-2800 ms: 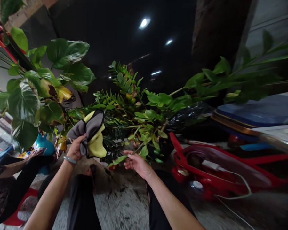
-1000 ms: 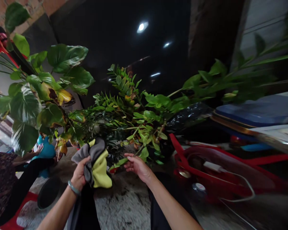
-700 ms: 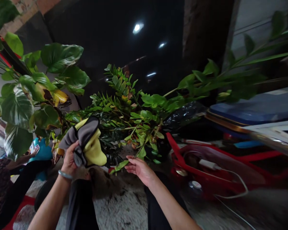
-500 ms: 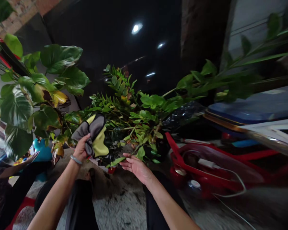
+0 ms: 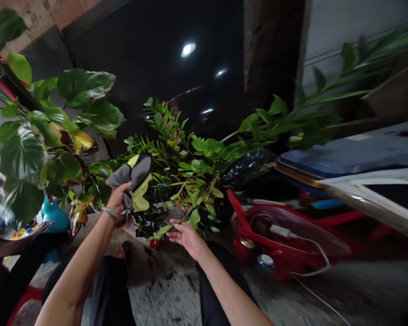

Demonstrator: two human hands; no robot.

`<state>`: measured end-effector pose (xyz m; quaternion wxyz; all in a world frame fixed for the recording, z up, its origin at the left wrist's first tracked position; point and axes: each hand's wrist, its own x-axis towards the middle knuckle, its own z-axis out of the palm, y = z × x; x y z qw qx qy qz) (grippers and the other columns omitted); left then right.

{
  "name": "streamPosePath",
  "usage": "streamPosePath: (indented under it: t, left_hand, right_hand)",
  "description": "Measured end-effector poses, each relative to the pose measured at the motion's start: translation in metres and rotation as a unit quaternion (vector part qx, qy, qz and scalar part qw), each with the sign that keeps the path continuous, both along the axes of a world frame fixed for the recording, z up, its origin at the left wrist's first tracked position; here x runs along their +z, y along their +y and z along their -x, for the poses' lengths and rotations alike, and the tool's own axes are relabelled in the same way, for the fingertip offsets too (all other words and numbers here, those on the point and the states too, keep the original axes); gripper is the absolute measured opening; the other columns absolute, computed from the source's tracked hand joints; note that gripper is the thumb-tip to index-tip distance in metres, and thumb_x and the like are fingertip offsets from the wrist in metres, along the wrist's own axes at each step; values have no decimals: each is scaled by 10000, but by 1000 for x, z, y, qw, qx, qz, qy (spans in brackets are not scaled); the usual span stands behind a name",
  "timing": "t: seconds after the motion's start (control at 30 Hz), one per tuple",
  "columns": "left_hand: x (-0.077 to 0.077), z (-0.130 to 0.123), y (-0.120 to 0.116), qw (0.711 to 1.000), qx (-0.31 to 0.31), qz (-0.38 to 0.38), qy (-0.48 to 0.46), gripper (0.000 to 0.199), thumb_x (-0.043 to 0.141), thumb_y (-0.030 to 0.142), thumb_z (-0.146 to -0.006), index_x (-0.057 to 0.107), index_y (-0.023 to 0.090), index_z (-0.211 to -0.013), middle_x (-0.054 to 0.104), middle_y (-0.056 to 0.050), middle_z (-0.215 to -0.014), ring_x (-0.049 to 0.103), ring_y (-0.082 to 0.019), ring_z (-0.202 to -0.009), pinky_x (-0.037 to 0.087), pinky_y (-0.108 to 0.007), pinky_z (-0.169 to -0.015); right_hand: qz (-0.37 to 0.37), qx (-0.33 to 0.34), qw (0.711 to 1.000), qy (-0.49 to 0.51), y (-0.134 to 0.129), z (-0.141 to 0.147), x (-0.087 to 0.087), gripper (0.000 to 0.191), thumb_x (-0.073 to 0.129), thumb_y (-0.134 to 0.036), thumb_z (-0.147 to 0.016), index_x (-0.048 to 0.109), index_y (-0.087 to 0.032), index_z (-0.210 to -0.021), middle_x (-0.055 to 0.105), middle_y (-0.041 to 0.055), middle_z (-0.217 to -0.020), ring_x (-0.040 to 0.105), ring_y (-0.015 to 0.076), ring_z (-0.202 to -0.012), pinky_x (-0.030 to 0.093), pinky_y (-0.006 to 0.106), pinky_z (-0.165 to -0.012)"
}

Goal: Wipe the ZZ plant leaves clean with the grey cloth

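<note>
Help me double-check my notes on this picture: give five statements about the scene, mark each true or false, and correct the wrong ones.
1. The left hand holds a cloth. True.
2. The cloth is all one colour. False: it shows grey and yellow, with dark edging.
3. The right hand is at a leafy sprig. True.
4. The bracelet is on the right wrist. False: it is on the left wrist.
5. The plant at the picture's left has a leaf with a yellow patch. True.
</note>
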<state>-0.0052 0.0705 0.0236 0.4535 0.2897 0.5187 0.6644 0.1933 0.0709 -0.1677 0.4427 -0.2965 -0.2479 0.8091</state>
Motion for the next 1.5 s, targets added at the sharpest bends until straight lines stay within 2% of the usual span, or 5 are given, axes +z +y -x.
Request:
streamPosePath:
  t: [0.43, 0.7, 0.93, 1.2, 1.5]
  left_hand:
    - [14, 15, -18, 1000, -9, -23, 2, 239, 819, 162, -620, 729, 173, -841, 788, -45, -763, 765, -225, -826, 605, -311, -795]
    - [-45, 5, -54, 987, -91, 89, 99, 485, 883, 95, -437, 747, 182, -894, 801, -42, -815, 732, -215, -719, 586, -314, -727]
    - [11, 29, -50, 999, -17, -37, 32, 484, 900, 220, -540, 730, 185, -992, 806, -59, -902, 750, -243, -874, 587, -360, -862]
    - [-66, 29, -79, 984, -83, 110, 114, 416, 881, 20, -425, 749, 146, -799, 788, -69, -802, 734, -253, -791, 571, -327, -780]
    - [1, 36, -61, 997, 53, -30, 38, 337, 863, 177, -597, 720, 226, -898, 788, -26, -896, 728, -241, -905, 571, -377, -898]
  right_hand:
    - [2, 5, 1000, -18, 2, -2, -3, 228, 690, -223, -725, 666, -181, -948, 737, 19, -635, 739, 196, -569, 563, 272, -551]
    - [23, 2, 997, -73, 4, -1, -12, 165, 667, -184, -737, 651, -191, -900, 723, -1, -634, 713, 179, -510, 550, 256, -494]
    - [23, -6, 998, -63, 3, 8, -13, 191, 687, -183, -731, 649, -186, -919, 717, 0, -620, 711, 176, -514, 562, 262, -517]
    - [11, 14, 997, -68, 3, 3, -14, 197, 692, -185, -737, 653, -191, -931, 735, 14, -678, 721, 177, -541, 566, 261, -517]
    - [20, 8, 998, -62, 3, 6, -11, 196, 702, -181, -731, 660, -180, -923, 722, 6, -622, 717, 179, -525, 574, 263, -517]
